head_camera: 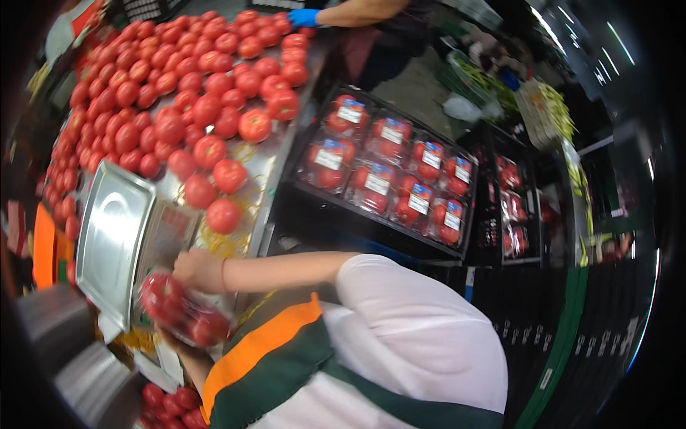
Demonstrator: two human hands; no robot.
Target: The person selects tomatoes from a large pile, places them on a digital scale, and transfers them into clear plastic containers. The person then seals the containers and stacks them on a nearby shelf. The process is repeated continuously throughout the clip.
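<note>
A clear plastic pack of red tomatoes [179,310] is between my hands, close to my apron and blurred. My right hand [197,271] has its fingers curled at one edge of the pack. My left hand [174,342] holds the opposite side, with its fingers partly hidden by the tomatoes. Right beside the pack stands a weighing scale with a bare metal pan [115,241]. Loose tomatoes [206,110] cover much of the metal table [273,161] beyond the scale. Yellow rubber bands [222,244] lie on the table near my right hand.
A black crate [364,206] of labelled tomato packs [378,182] stands beside the table. Another crate holds more packs [512,206]. Across the table reaches a co-worker's blue-gloved hand [304,17]. More tomatoes [169,407] lie at the lower left. Green vegetables [554,112] are farther off.
</note>
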